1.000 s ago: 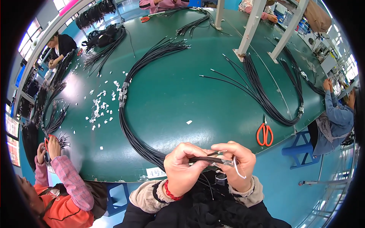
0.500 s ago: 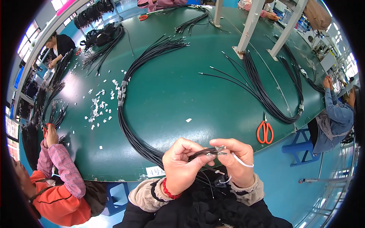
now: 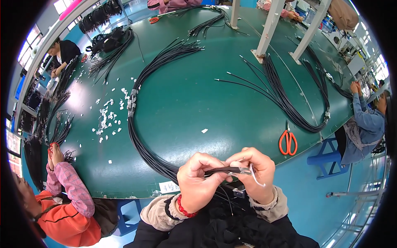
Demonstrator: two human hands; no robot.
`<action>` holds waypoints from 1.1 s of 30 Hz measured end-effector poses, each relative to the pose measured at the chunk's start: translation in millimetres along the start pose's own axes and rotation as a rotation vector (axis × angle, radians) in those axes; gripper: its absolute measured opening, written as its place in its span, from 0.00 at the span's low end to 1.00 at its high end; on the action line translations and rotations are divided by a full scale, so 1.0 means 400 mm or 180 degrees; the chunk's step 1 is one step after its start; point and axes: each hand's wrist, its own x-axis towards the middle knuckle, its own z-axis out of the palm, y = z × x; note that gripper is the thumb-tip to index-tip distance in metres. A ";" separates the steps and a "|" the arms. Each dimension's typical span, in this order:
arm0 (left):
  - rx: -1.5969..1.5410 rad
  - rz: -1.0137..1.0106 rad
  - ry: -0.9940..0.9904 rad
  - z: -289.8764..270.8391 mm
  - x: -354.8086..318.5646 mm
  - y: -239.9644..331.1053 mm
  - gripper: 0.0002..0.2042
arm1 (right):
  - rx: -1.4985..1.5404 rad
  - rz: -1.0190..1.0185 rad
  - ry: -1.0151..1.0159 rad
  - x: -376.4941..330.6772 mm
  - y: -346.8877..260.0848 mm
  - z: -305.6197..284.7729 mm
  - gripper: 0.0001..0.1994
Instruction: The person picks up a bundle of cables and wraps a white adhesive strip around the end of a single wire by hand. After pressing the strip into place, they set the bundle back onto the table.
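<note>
Fingertips of the left hand pinch a thin bundle of black cables held level just above the near edge of the green oval worktable; the right hand closes thumb and forefinger on the bundle's end, where a clear plastic tie curls away. A long sheaf of black cables sweeps across the table to the left, orange-handled scissors lie to the right, and white paper scraps are scattered further left

Bright daylight is pouring in from far-left windows, glaring off the green table (a pale sheen). Fisheye edges are bending and blackening; focus is staying sharp.
</note>
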 end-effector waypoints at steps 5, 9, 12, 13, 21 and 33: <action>0.0009 0.0052 0.0044 0.003 -0.005 0.003 0.09 | 0.0093 0.0460 -0.0238 -0.011 -0.001 -0.002 0.16; -0.0212 -0.0301 0.0075 -0.005 0.003 0.022 0.08 | -0.0072 -0.0148 -0.0409 -0.002 -0.017 -0.025 0.19; -0.0312 -0.0402 0.0128 -0.003 0.008 0.027 0.08 | 0.0157 -0.0374 -0.0368 0.000 -0.027 -0.044 0.19; -0.0363 -0.0447 0.0162 -0.004 0.007 0.030 0.08 | 0.0270 -0.0488 -0.0357 0.000 -0.030 -0.046 0.18; -0.0049 -0.0409 -0.0028 -0.007 0.008 0.051 0.11 | -0.0405 -0.0412 -0.0453 0.019 -0.046 -0.069 0.08; 0.0293 -0.0099 -0.0353 -0.001 0.013 0.060 0.08 | -0.1064 -0.0590 -0.0483 0.024 -0.111 -0.088 0.06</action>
